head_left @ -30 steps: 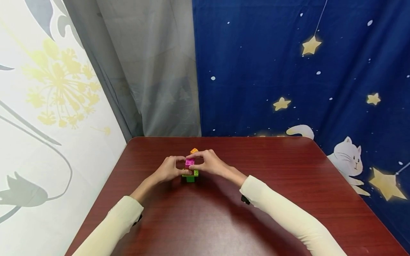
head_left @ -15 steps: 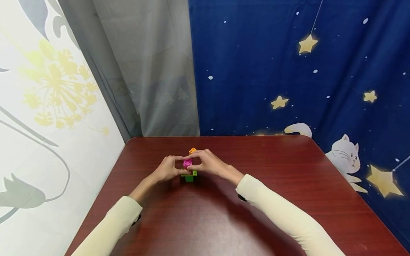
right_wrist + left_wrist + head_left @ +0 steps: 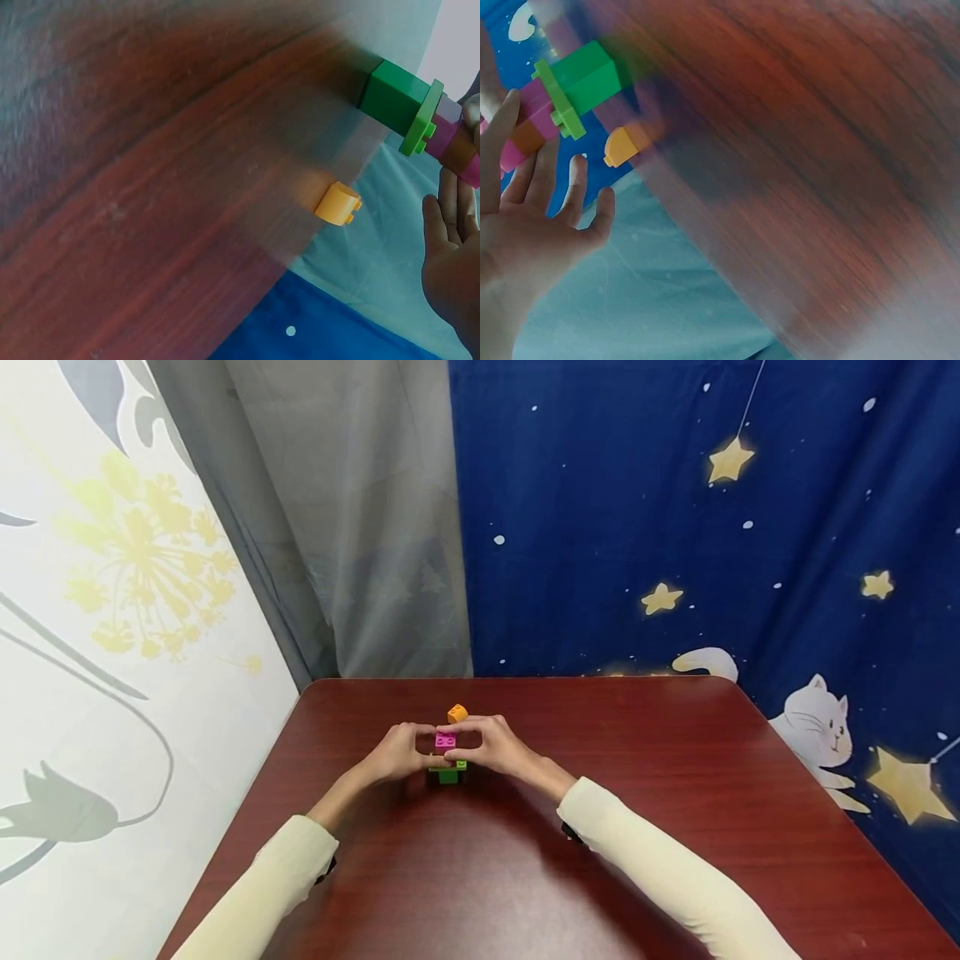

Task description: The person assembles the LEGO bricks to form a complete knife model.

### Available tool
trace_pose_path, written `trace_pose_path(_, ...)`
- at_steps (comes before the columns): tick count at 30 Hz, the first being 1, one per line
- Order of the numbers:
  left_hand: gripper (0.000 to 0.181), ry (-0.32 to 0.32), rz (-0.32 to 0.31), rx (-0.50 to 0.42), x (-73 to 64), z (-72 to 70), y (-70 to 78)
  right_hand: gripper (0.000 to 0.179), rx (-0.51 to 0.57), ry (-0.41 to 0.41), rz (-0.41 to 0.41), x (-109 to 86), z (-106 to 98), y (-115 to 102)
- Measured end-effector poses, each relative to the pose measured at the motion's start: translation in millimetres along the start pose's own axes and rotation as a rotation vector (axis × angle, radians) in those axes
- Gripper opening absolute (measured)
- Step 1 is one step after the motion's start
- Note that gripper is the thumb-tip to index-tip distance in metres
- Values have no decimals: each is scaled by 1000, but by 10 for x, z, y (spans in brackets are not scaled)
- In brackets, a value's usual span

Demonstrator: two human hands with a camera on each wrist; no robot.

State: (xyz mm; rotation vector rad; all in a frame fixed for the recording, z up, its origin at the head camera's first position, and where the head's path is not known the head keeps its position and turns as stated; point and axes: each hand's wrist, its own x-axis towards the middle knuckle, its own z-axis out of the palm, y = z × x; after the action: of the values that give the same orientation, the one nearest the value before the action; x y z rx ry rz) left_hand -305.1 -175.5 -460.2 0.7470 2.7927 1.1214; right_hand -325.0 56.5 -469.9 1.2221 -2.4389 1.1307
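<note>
Upright on the table stands a toy brick stack: a green block (image 3: 394, 90) at the base, a lime green plate (image 3: 559, 101) on it, then pink bricks and a brown brick (image 3: 527, 139), topped by a pink brick (image 3: 446, 742). My left hand (image 3: 397, 753) holds the upper part from the left, thumb in front and index finger behind. From the right, my right hand (image 3: 498, 747) grips the same upper bricks in a like way, its thumb tip close to the left one. The fingers hide part of the middle bricks.
A loose orange brick (image 3: 457, 714) with a rounded side lies on the table just behind the stack. The dark red wooden table (image 3: 480, 877) ends at a grey curtain (image 3: 382, 568) and a blue star curtain (image 3: 570, 568). A white patterned curtain (image 3: 90, 693) hangs along the left.
Both hands stay at the stack; the right fingers shift slightly around the top pink brick. The whole head view sways a little left, then back right.
</note>
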Motion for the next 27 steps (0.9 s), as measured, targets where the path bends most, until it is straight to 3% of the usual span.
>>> trace_pose_path(3, 54, 2, -7, 10, -9, -55, 40, 45, 9, 5, -27, 3, 7, 15)
trace_pose_path(8, 53, 78, -6, 24, -25, -119, 135, 49, 34, 0, -76, 20, 7, 34)
trace_pose_path(12, 54, 127, 57, 62, 16, -81, 169, 55, 60, 1, -15, 19, -15, 33)
trace_pose_path(16, 39, 182, 120, 45, 35, -26, 161, 58, 63, 2, 59, 1, -32, 20)
trace_pose_path(19, 32, 201, 156, 15, 31, 9, 145, 56, 64, 9, 72, -21, -36, 12)
trace_pose_path(27, 33, 195, 174, 11, 23, 25, 99, 52, 78, -21, 76, -20, -56, 3)
